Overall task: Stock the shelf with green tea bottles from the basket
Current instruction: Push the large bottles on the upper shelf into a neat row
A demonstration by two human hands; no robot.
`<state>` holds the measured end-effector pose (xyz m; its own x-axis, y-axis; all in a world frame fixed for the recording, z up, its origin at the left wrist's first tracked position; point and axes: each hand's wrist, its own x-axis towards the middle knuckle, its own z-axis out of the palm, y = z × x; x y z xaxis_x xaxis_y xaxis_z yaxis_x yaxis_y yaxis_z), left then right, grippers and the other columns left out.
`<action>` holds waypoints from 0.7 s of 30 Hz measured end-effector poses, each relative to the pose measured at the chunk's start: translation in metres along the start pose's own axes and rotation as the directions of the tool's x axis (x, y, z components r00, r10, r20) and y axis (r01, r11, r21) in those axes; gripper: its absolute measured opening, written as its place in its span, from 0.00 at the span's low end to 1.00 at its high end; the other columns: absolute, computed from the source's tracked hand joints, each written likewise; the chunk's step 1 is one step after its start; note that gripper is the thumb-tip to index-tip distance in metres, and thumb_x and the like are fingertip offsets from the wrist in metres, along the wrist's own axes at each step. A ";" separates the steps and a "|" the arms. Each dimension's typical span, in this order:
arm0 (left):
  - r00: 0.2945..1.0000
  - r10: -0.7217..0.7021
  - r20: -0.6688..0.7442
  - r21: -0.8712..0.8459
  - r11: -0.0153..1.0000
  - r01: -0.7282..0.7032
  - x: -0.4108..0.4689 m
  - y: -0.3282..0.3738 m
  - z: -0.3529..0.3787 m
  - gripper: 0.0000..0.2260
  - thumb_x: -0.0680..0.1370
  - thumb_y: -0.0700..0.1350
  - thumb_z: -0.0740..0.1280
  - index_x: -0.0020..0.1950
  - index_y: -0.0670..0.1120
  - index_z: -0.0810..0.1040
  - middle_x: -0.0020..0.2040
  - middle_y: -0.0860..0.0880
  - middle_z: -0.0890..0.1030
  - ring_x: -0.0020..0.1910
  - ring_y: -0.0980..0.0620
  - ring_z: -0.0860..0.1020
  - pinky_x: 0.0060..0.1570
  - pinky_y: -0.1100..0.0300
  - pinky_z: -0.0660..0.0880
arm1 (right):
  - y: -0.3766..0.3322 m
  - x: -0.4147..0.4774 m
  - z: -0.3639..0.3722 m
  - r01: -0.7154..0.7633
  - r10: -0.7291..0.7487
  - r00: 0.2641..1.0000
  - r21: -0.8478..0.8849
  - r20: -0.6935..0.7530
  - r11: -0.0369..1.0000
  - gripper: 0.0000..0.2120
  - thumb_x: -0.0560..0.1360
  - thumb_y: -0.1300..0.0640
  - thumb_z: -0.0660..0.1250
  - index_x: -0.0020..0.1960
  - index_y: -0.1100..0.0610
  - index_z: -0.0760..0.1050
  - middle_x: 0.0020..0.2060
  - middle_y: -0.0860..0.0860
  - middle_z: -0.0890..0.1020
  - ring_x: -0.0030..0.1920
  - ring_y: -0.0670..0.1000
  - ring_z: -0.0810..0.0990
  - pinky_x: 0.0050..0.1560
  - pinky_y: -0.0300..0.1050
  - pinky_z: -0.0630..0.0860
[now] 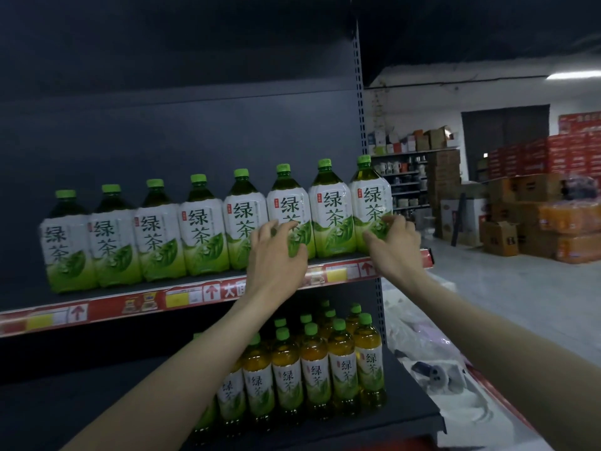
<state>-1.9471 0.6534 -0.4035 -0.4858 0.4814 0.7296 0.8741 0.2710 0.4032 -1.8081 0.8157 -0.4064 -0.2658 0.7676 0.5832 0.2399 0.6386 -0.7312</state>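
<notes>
Several large green tea bottles with green caps stand in a row along the upper shelf (195,296). My left hand (276,252) lies with spread fingers on the lower front of the third bottle from the right (287,200). My right hand (395,244) grips the lower part of the rightmost bottle (370,196), which stands at the shelf's right end, thumb on its front and fingers round its side. Smaller green tea bottles (315,375) stand grouped on the lower shelf (409,418). No basket is in view.
The left part of the upper shelf, beyond the row, is bare. The shelf's perforated upright post (359,92) marks its right end. White plastic bags (422,340) lie to the right of the lower shelf. Stacked cardboard boxes (520,219) and red cartons (553,157) stand across the floor.
</notes>
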 end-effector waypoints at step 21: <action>0.858 -0.500 0.120 -0.599 0.652 0.464 -0.160 -0.030 -0.112 0.09 0.84 0.48 0.64 0.57 0.52 0.84 0.50 0.51 0.87 0.50 0.50 0.84 0.53 0.54 0.77 | -0.070 -0.193 0.018 -0.215 0.055 0.929 0.411 0.367 0.886 0.14 0.83 0.46 0.62 0.62 0.53 0.77 0.54 0.50 0.83 0.57 0.52 0.80 0.62 0.52 0.74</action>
<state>-1.8958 0.4751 -0.4706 -0.8541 0.3775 0.3578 0.3468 -0.0992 0.9327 -1.7900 0.6217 -0.4745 -0.5763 0.7281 0.3713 -0.1140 0.3782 -0.9187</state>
